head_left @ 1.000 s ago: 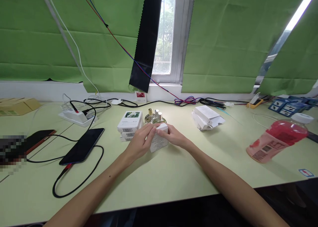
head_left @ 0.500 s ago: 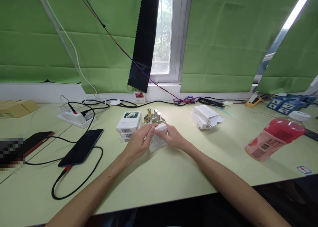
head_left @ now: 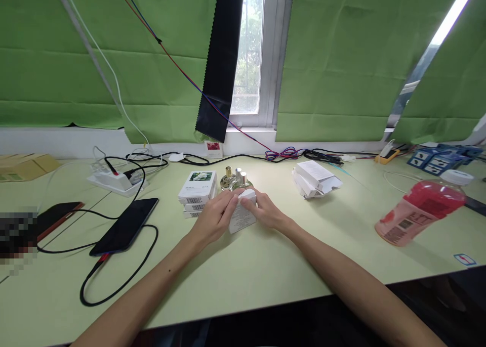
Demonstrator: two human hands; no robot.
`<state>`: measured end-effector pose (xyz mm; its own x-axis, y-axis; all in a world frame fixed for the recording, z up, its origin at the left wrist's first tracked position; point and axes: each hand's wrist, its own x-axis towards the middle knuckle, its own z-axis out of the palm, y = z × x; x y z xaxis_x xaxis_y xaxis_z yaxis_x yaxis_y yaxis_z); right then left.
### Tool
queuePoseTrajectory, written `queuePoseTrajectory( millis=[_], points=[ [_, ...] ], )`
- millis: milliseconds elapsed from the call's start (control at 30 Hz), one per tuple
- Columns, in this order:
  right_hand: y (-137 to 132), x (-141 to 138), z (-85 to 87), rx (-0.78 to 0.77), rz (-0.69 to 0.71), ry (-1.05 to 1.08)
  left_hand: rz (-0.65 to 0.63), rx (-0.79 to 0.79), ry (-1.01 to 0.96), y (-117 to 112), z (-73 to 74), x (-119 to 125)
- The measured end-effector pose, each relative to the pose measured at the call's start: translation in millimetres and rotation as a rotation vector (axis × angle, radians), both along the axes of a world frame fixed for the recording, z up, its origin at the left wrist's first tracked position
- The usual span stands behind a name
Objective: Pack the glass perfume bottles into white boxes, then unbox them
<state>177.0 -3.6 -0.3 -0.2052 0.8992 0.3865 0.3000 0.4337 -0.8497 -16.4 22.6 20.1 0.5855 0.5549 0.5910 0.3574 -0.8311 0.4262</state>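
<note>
A small white box with fine print stands on the table between my two hands. My left hand grips its left side, with the thumb near the upper edge. On the right side my right hand holds it, thumb on the front by the top. Fingers hide part of the box's top. Just behind are several glass perfume bottles with gold and silver tops, partly covered by my hands. To the left rises a stack of white boxes, the top one showing a white flower picture and the sides showing barcodes.
Opened white cartons lie right of centre. A bottle of red drink stands at the right. On the left are a phone on a black cable and a white power strip. Cables run along the wall.
Near the top of the white box, the thumbs and fingers have shifted slightly. Both hands still hold it in about the same place; nothing else has visibly moved.
</note>
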Motion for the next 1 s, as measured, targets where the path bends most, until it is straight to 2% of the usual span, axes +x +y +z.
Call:
queuePoseTrajectory(
  millis=[233, 400, 533, 1000],
  points=[
    [-1, -2, -0.2, 0.047, -0.026, 0.021, -0.017, 0.006, -0.024, 0, -0.2, 1],
    [-5, -7, 3.9, 0.205, -0.119, 0.015, 0.014, 0.037, -0.068, -3, -1.6, 3],
    [-5, -10, 4.5, 0.321, -0.126, 0.025, 0.004, 0.084, -0.106, -4, -5.3, 3],
    [3, -9, -3.4, 0.321, -0.090, 0.098, -0.026, 0.162, -0.173, 0, -6.6, 2]
  ],
)
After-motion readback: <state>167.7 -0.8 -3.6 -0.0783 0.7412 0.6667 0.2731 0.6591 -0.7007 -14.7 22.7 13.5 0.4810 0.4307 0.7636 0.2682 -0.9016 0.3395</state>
